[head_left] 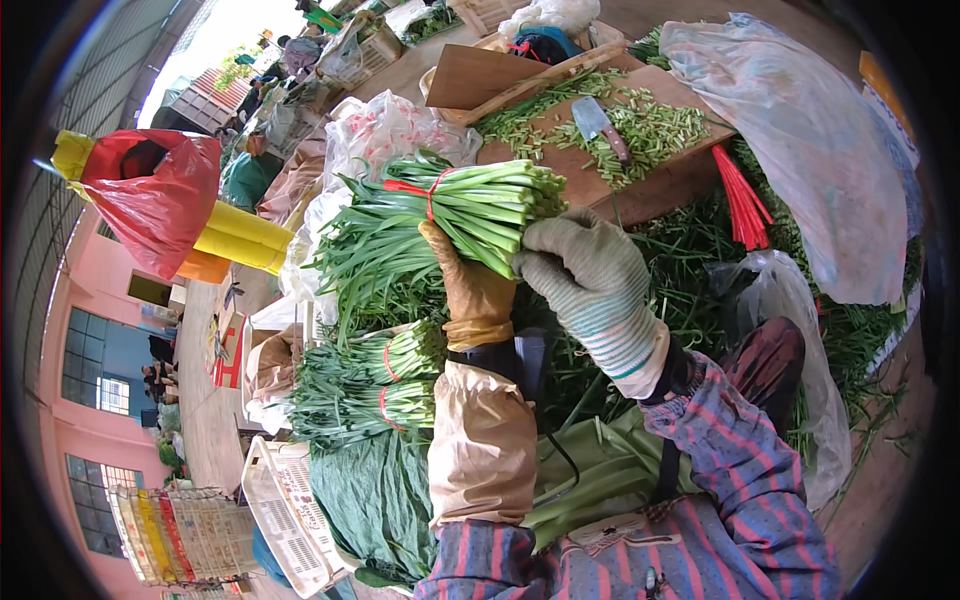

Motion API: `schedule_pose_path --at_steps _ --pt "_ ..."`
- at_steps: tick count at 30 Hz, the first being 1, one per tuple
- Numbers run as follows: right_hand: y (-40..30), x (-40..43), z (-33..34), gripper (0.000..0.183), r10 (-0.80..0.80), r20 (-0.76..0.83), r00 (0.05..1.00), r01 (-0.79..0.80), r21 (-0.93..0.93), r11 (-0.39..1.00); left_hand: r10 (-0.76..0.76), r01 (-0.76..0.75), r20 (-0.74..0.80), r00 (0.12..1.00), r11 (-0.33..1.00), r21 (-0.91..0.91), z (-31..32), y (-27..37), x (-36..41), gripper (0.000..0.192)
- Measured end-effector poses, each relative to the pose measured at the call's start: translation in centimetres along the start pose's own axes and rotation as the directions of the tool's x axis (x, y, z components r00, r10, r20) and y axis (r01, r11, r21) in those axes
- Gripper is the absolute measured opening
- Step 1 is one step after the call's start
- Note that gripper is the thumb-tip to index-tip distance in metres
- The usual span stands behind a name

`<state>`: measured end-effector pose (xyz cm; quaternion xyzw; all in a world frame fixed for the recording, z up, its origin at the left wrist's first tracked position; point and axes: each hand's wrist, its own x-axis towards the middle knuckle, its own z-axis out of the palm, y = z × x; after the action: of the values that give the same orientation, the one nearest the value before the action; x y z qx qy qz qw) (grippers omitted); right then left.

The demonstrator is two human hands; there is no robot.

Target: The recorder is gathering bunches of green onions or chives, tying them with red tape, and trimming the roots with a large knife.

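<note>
A bundle of green stalks (480, 202), which look like garlic chives, is bound with a red tie (433, 196). My left hand (480, 289), in an orange-brown rubber glove, grips the bundle from below with the thumb up along its near side. Beside the pale cut ends is my right hand (589, 277), wearing a grey knit glove. Its fingers curl against those ends; whether they pinch a stalk is hidden. Two more tied bundles (411, 401) lie left of my left forearm, on dark green cloth (375, 495). Loose greens (682, 262) lie beneath and beyond my hands.
A cleaver (598, 126) rests among stem trimmings (660, 131) on a wooden board (540, 161). Red ties (739, 202) hang at the board's edge. White plastic crates (281, 517) stand at left. Plastic sheeting (795, 142) covers greens at right. Other people are in the far background.
</note>
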<state>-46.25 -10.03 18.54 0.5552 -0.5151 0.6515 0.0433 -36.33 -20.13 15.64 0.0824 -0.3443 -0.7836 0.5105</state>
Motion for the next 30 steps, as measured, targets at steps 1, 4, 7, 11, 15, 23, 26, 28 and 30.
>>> schedule_pose_path --at_steps 1,4,7,11,15,23,26,28,30 --pt "0.2 -0.1 0.1 0.017 0.002 0.000 1.000 -0.002 -0.002 1.000 -0.002 0.002 -0.001 1.000 1.000 -0.001 0.2 -0.2 0.0 0.071" --pt "-0.3 0.1 -0.2 0.018 -0.030 -0.033 0.999 0.030 0.012 0.999 -0.041 0.042 0.013 0.999 0.999 -0.025 0.2 -0.1 -0.1 0.071" --pt "-0.2 0.4 -0.2 0.018 -0.085 -0.111 0.990 0.088 0.025 0.996 -0.063 0.066 0.037 0.997 0.994 -0.083 0.5 -0.1 -0.1 0.072" --pt "0.9 0.1 -0.3 0.019 -0.031 -0.106 0.994 0.046 0.138 0.989 -0.056 0.059 0.043 0.997 0.996 -0.064 1.0 -1.0 -0.1 0.074" --pt "1.0 -0.2 0.0 0.023 0.003 -0.117 0.993 0.016 0.166 0.986 -0.093 0.093 0.009 0.996 0.992 -0.090 0.9 -1.1 -0.3 0.078" --pt "0.2 0.2 -0.5 0.023 0.090 -0.051 0.995 -0.085 0.083 0.993 -0.094 0.094 -0.093 0.991 0.996 -0.004 1.3 -1.3 -0.9 0.073" --pt "0.2 0.2 -0.8 0.022 0.089 -0.035 0.995 -0.087 0.046 0.995 -0.100 0.100 -0.032 0.994 0.995 -0.015 1.1 -1.6 -1.0 0.072" --pt "0.4 0.4 -1.1 0.022 0.081 -0.034 0.996 -0.080 0.024 0.997 -0.092 0.092 -0.029 0.995 0.996 -0.009 1.1 -1.8 -1.0 0.071" --pt "0.4 0.8 -1.2 0.018 0.026 -0.034 0.999 -0.029 -0.109 0.994 -0.080 0.080 -0.028 0.996 0.997 -0.003 1.1 -2.0 -0.9 0.070"
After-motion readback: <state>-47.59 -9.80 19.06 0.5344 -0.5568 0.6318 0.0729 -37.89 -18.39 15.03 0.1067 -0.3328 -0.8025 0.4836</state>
